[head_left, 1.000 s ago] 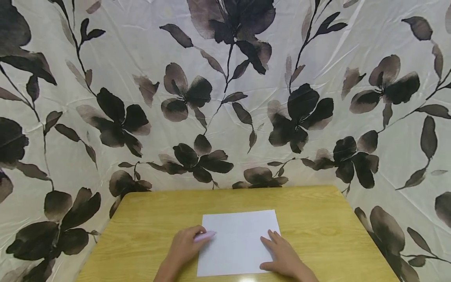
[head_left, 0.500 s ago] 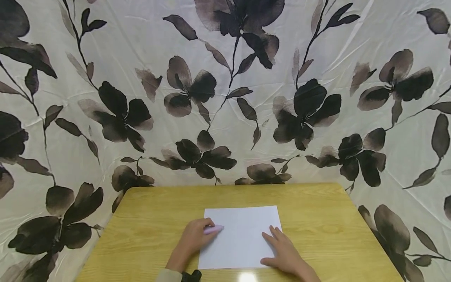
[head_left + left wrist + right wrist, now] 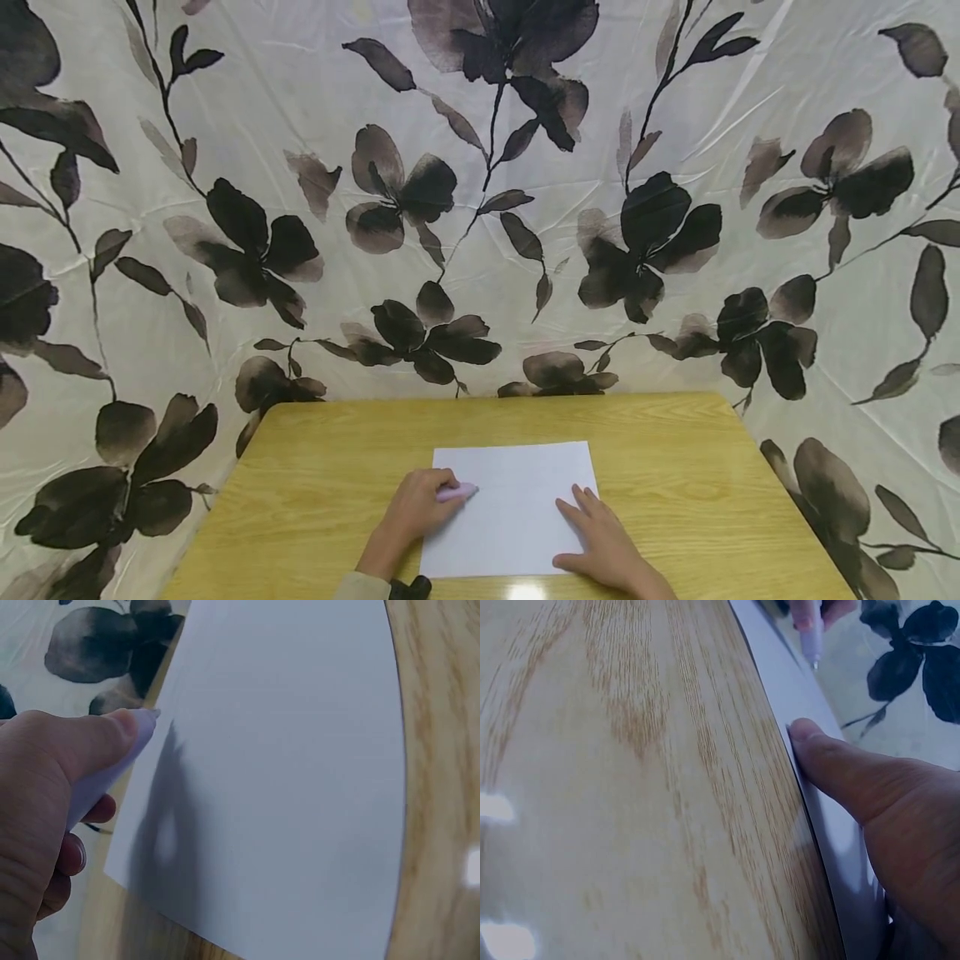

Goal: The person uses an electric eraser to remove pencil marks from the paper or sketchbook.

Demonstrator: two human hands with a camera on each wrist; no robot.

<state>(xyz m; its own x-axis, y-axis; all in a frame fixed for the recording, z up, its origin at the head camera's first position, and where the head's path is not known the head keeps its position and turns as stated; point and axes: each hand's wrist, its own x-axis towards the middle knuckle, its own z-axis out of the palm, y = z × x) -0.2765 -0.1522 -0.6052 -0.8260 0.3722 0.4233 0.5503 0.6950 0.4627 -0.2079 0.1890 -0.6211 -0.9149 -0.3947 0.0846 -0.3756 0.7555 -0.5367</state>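
Observation:
A plain white sheet of paper (image 3: 517, 508) lies on the table. My left hand (image 3: 414, 504) grips a lavender pen (image 3: 459, 492) over the sheet's left part, thumb along its barrel. In the left wrist view the pen (image 3: 112, 776) points its small pale tip away from the hand, and a small gap separates the tip from its shadow on the paper. My right hand (image 3: 606, 542) rests on the sheet's right edge with fingers spread. In the right wrist view the thumb of that hand (image 3: 900, 802) lies along the paper's near edge.
The yellow wood-grain table (image 3: 337, 442) has rounded far corners. A white cloth with dark flowers (image 3: 525, 250) hangs behind and beside it. A black item (image 3: 410, 588) shows by the left sleeve (image 3: 362, 587). Bright light reflects off the table's front.
My left hand has moved right with the pen, further over the paper; its sleeve and the black item have come into view. The right hand stays on the sheet. The head view has shifted slightly.

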